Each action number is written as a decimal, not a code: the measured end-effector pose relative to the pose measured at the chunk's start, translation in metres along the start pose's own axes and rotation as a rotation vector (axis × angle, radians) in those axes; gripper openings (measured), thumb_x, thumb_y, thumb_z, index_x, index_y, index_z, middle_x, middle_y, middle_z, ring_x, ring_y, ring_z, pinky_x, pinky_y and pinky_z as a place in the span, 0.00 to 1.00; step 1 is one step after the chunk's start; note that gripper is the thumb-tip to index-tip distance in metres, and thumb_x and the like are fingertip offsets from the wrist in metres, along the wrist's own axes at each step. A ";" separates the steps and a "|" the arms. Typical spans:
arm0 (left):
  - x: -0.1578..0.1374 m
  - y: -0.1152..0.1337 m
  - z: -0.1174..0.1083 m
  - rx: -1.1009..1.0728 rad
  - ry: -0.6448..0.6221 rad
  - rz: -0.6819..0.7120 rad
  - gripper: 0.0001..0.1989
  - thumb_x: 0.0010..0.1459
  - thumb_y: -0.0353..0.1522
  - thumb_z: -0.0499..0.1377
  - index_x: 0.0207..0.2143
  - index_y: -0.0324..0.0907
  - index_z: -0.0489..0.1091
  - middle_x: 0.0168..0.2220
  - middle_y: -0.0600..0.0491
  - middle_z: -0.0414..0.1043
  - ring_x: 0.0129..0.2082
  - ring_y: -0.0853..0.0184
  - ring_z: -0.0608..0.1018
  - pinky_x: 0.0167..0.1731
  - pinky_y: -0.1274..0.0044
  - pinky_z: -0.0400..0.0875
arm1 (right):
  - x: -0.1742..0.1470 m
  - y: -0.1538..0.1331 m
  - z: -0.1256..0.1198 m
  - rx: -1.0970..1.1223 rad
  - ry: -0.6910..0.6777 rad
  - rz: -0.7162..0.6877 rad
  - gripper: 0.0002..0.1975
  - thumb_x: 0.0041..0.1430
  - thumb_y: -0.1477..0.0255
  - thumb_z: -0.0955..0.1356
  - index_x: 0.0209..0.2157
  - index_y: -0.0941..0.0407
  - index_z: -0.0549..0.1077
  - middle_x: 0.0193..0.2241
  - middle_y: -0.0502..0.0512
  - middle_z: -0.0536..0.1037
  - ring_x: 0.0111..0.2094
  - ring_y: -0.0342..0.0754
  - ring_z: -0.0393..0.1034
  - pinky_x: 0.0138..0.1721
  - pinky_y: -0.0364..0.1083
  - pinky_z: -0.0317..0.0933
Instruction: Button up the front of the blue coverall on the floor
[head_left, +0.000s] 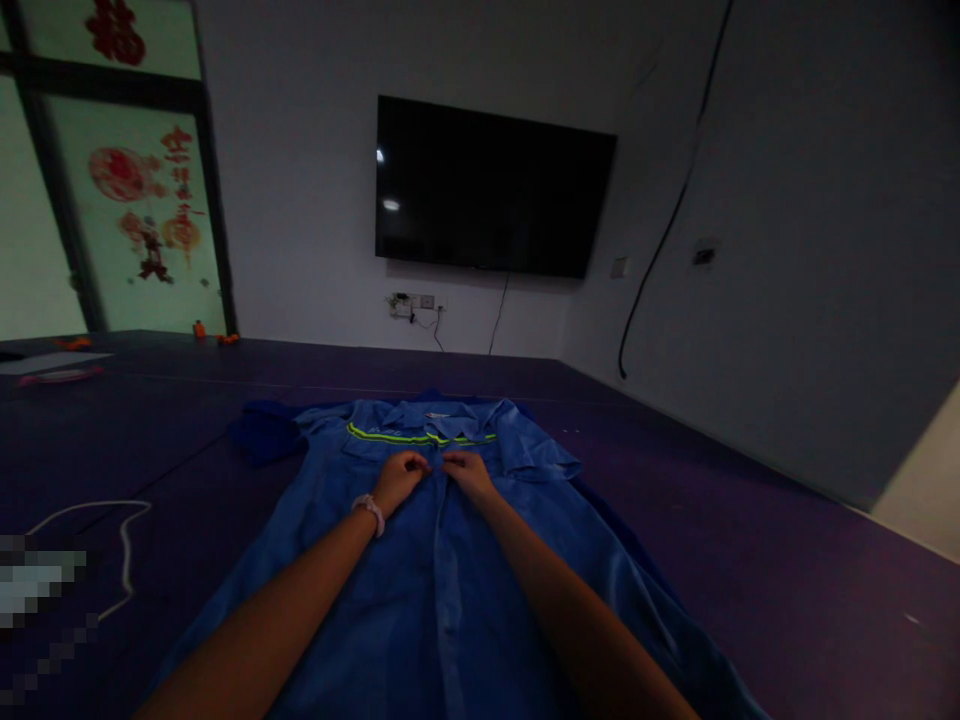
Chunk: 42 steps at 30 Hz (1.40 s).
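Head view: looks forward and down along both forearms to a blue shirt (420,560) spread on a dark purple table (750,520).
Shirt: lies flat, front up, hem nearest the camera, collar at the far end; a yellow-green stripe (420,436) crosses the chest.
Progress: judged from how it lies, the shirt is already laid out and smoothed; the front strip below the hands looks closed, though the light is too dim to be sure. The top stretch, from the hands up to the collar, seems to be what is left.
Left hand (399,478): on the shirt's front strip just below the stripe; a pale band sits on the wrist.
Left fingers (415,463): curled together, pinching cloth at the middle seam.
Right hand (466,472): just beside the left, fingertips nearly meeting it.
Right fingers (452,462): bent and drawn together, nipping the other edge of the strip; whether a button sits between them cannot be told.
Cord (124,540): white, looped on the table to the left, well apart from the shirt.
Screen (491,190): dark, on the far wall.
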<state>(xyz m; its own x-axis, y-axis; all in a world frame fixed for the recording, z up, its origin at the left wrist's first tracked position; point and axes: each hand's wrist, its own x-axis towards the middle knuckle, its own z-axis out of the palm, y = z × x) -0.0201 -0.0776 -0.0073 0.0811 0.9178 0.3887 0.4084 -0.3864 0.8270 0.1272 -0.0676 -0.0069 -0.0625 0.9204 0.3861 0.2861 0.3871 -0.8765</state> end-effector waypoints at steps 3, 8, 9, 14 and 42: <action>-0.001 0.002 0.000 -0.009 0.007 0.005 0.04 0.52 0.29 0.59 0.28 0.36 0.69 0.27 0.55 0.70 0.29 0.70 0.73 0.33 0.74 0.68 | 0.001 0.002 0.001 0.029 -0.006 0.005 0.07 0.42 0.74 0.66 0.25 0.57 0.75 0.23 0.50 0.76 0.28 0.46 0.70 0.30 0.43 0.62; -0.002 0.004 -0.001 -0.012 0.023 0.015 0.03 0.52 0.29 0.59 0.28 0.36 0.69 0.28 0.55 0.71 0.30 0.70 0.74 0.35 0.73 0.69 | 0.001 0.005 0.002 0.029 -0.005 -0.004 0.05 0.40 0.70 0.69 0.21 0.58 0.73 0.20 0.50 0.74 0.25 0.45 0.68 0.27 0.42 0.60; -0.002 0.004 -0.001 -0.011 0.023 0.016 0.04 0.53 0.29 0.59 0.28 0.36 0.69 0.28 0.55 0.71 0.30 0.70 0.74 0.36 0.73 0.69 | 0.001 0.005 0.003 0.024 -0.011 -0.008 0.06 0.40 0.70 0.69 0.20 0.58 0.72 0.19 0.49 0.73 0.24 0.44 0.67 0.26 0.42 0.60; 0.001 0.001 0.000 0.005 0.015 0.016 0.05 0.55 0.30 0.58 0.29 0.35 0.69 0.29 0.55 0.70 0.31 0.70 0.73 0.36 0.72 0.69 | 0.001 0.005 0.003 -0.023 -0.038 -0.036 0.06 0.43 0.69 0.69 0.19 0.58 0.71 0.17 0.47 0.70 0.22 0.42 0.64 0.24 0.40 0.56; 0.001 -0.002 0.000 -0.001 0.007 0.028 0.07 0.56 0.32 0.57 0.31 0.35 0.70 0.30 0.54 0.72 0.32 0.69 0.74 0.36 0.71 0.69 | 0.013 0.019 0.000 -0.036 -0.092 -0.023 0.15 0.59 0.64 0.63 0.26 0.61 0.69 0.22 0.47 0.70 0.23 0.39 0.64 0.28 0.42 0.61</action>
<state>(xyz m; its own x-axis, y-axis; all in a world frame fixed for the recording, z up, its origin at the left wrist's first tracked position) -0.0206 -0.0757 -0.0082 0.0860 0.9057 0.4151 0.4051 -0.4124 0.8160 0.1323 -0.0486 -0.0186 -0.1566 0.9129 0.3769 0.3176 0.4079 -0.8560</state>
